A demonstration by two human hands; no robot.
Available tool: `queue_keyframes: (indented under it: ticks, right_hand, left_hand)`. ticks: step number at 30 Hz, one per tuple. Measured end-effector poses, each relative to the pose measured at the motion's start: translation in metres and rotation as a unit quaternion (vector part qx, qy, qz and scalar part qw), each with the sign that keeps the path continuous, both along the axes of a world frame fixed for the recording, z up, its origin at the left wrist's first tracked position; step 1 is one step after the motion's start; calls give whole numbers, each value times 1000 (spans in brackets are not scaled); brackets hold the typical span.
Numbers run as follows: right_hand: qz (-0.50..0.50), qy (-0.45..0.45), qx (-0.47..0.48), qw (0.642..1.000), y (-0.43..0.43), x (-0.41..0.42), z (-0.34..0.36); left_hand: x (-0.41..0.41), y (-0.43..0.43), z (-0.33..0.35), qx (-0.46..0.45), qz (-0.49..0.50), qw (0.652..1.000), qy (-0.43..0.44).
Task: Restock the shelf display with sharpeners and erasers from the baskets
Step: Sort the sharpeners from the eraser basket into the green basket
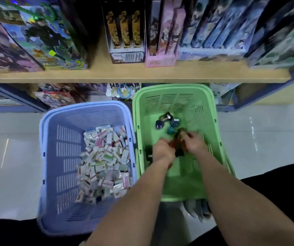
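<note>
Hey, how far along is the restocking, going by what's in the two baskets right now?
Looks done: the green basket holds only a few sharpeners, so most seem already moved. In hand: the left hand and right hand grip a blurred bunch of them inside that basket. Left: the blue basket is piled with erasers, and none show on the shelf in view.

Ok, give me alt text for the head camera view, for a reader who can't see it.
Left hand and right hand meet over a cluster of small red and dark sharpeners in a green basket on the floor; blur hides their grip. Beside it, a blue basket holds a heap of boxed erasers, below a wooden shelf of boxed goods.
</note>
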State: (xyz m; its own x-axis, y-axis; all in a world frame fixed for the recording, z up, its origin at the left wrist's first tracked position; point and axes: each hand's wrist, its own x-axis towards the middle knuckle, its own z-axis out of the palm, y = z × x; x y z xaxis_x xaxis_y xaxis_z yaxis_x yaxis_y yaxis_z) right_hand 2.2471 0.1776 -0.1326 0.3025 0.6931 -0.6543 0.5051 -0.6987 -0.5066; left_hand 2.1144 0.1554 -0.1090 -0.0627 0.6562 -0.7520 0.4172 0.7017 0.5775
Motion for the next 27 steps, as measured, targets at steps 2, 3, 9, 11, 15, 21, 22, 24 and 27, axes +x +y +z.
queue_keyframes:
  ticks: [2,3,9,11,15,21,22,24,27]
  right_hand:
    - [56,-22,-18,998,-8,8,-31]
    - [61,-25,-22,998,-11,10,-37]
    - [46,-47,55,996,5,-11,-23]
    - [46,-46,116,991,22,-32,-2]
    - [76,-2,275,958,47,-87,49]
    - [298,-45,307,902,34,-166,52]
    - [328,-80,301,892,31,-171,44]
    - [347,-128,295,881,25,-176,29]
    - [342,-149,336,865,18,-178,15]
  left_hand:
    - [9,-1,-15,-16,-16,999,25]
    - [11,0,-18,-22,-25,999,27]
    - [-9,8,15,43,-102,994,-24]
    - [-36,12,42,95,-124,987,-48]
    - [-123,12,77,146,-62,985,-74]
    - [-234,1,-1,54,30,979,192]
    - [-241,-1,-19,26,-6,979,200]
    - [-244,1,-51,1,-67,975,213]
    - [-233,18,-93,42,-140,963,227]
